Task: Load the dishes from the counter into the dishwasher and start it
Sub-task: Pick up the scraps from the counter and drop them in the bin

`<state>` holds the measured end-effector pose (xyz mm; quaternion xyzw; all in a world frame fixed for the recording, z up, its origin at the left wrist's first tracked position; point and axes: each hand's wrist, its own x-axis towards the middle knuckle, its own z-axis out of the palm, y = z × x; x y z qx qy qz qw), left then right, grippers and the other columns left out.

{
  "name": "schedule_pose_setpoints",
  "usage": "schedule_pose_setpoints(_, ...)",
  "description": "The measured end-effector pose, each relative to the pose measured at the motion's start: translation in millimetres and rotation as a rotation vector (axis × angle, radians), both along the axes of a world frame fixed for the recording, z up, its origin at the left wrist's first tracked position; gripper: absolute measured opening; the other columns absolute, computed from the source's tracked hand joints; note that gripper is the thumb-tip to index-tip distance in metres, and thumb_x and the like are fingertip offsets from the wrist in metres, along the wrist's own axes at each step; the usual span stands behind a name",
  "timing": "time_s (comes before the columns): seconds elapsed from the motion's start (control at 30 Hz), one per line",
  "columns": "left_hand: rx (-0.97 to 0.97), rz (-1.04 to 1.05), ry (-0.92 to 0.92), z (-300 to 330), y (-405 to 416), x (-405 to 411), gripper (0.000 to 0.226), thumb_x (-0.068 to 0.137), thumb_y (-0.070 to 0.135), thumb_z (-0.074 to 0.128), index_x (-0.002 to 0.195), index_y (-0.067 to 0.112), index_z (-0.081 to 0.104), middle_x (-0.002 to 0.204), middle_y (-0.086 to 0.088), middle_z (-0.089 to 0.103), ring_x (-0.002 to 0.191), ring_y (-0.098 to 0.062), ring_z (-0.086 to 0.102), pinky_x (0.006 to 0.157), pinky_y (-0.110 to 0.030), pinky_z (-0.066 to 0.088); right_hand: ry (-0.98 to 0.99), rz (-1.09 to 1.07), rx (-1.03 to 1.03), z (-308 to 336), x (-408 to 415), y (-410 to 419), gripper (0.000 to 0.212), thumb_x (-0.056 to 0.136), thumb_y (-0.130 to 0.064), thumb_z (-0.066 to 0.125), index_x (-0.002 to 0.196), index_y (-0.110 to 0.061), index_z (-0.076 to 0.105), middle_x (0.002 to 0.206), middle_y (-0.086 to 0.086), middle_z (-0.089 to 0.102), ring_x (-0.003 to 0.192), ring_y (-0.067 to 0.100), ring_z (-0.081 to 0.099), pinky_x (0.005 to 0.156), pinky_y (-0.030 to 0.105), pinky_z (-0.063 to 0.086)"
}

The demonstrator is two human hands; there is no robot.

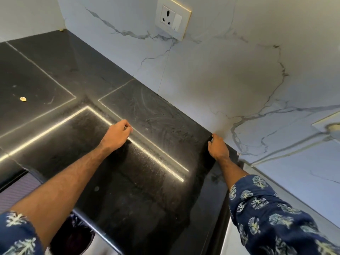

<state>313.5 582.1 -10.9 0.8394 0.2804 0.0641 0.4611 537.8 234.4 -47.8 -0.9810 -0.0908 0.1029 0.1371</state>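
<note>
Black polished stone makes up the counter [147, 115], which runs along a white marble-veined wall [230, 74] and turns a corner at the far left. No dishes show on the stretch in view, and I cannot make out the dishwasher for certain; a steel-coloured front [227, 242] shows below the counter's near right edge, too little of it to name.

The left hand [117, 134] rests over the counter's top near a bright reflected line, its fingers [128, 126] curled loosely under; whether they hold anything I cannot tell. The right hand [218, 148] is at the counter's right end, close to the wall, its fingers [211, 138] hooked over the stone edge and gripping it. Both forearms are bare, with dark blue patterned sleeves [266, 208] pushed back.

A white socket and switch plate [172, 19] sits on the wall above. One small pale scrap [23, 99] lies on the counter far to the left, well apart from both hands.
</note>
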Motion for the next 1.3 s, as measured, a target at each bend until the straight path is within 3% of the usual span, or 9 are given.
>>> schedule_pose_setpoints(0.17,0.067,0.0,0.039,-7.6,10.1,-2.1,0.01,0.098,0.016,0.049,0.097,0.011,0.058,0.073,-0.002,0.061,0.068,-0.018,0.058,0.063,-0.035,0.045,-0.06,-0.025,0.262,-2.3,-20.5,-2.5,0.027,0.094,-0.022,0.064,0.119,-0.014,0.063,0.121,0.006,0.066,0.108,0.023,0.063,0.097,0.04,0.051)
schedule_pose_setpoints(0.23,0.11,-0.007,0.078,-13.5,17.9,-0.8,0.008,0.097,0.016,0.051,0.101,0.011,0.055,0.082,-0.002,0.062,0.078,-0.023,0.06,0.071,-0.035,0.044,-0.06,0.027,0.311,0.7,-35.5,-1.2,0.015,0.091,-0.024,0.069,0.105,-0.018,0.07,0.109,-0.001,0.068,0.097,0.013,0.064,0.09,0.037,0.054)
schedule_pose_setpoints(0.33,0.15,0.011,0.145,-19.1,32.0,0.5,0.019,0.096,0.022,0.056,0.109,0.008,0.053,0.103,-0.019,0.065,0.098,-0.037,0.06,0.083,-0.04,0.045,0.029,0.008,0.441,3.8,-66.9,5.0,0.006,0.086,-0.021,0.075,0.092,-0.021,0.073,0.093,-0.008,0.07,0.087,0.003,0.064,0.086,0.033,0.055)
schedule_pose_setpoints(0.5,0.167,0.012,0.184,-17.1,42.1,6.3,0.03,0.092,0.022,0.062,0.114,0.007,0.048,0.101,-0.018,0.061,0.1,-0.039,0.06,0.087,-0.043,0.047,0.14,0.104,0.515,-7.7,-125.3,9.5,0.01,0.083,-0.019,0.077,0.086,-0.027,0.072,0.091,-0.01,0.07,0.09,0.004,0.065,0.086,0.027,0.053)
schedule_pose_setpoints(0.67,0.119,0.019,0.193,-14.9,44.1,7.8,0.037,0.092,0.021,0.068,0.119,0.009,0.047,0.094,-0.009,0.058,0.083,-0.024,0.058,0.078,-0.036,0.044,0.122,0.123,0.494,1.7,-134.6,12.1,0.015,0.079,-0.024,0.082,0.091,-0.024,0.074,0.091,-0.008,0.067,0.087,0.003,0.062,0.078,0.016,0.047)
schedule_pose_setpoints(0.93,0.133,-0.033,0.179,-25.9,54.8,3.2,0.041,0.086,0.02,0.076,0.117,0.008,0.052,0.101,-0.003,0.057,0.09,-0.018,0.055,0.079,-0.028,0.039,0.095,0.303,0.23,6.0,-123.5,12.6,0.011,0.082,-0.038,0.073,0.083,-0.031,0.065,0.088,-0.013,0.06,0.084,0.006,0.057,0.075,0.032,0.051)
schedule_pose_setpoints(1.07,0.147,-0.038,0.175,-29.9,57.0,6.6,0.039,0.087,0.025,0.076,0.115,0.01,0.053,0.099,-0.001,0.057,0.089,-0.018,0.056,0.079,-0.031,0.043,0.014,0.355,0.089,10.3,-132.3,22.2,0.013,0.084,-0.04,0.066,0.083,-0.031,0.057,0.089,-0.014,0.055,0.082,0.007,0.055,0.069,0.03,0.046)
schedule_pose_setpoints(1.2,0.198,-0.054,0.182,-35.3,56.7,14.2,0.035,0.088,0.039,0.072,0.107,0.017,0.052,0.094,0.001,0.064,0.084,-0.02,0.061,0.077,-0.037,0.052,0.133,0.265,0.134,9.2,-131.1,25.7,0.016,0.081,-0.042,0.068,0.081,-0.031,0.057,0.092,-0.016,0.057,0.088,0.006,0.056,0.075,0.033,0.05)
schedule_pose_setpoints(1.3,0.239,-0.079,0.191,-35.5,53.9,21.8,0.023,0.091,0.034,0.07,0.099,0.019,0.055,0.09,0.003,0.064,0.082,-0.019,0.062,0.075,-0.035,0.05,0.24,0.287,0.197,9.3,-127.5,25.5,0.017,0.081,-0.04,0.073,0.079,-0.029,0.06,0.093,-0.014,0.06,0.093,0.007,0.058,0.083,0.034,0.052)
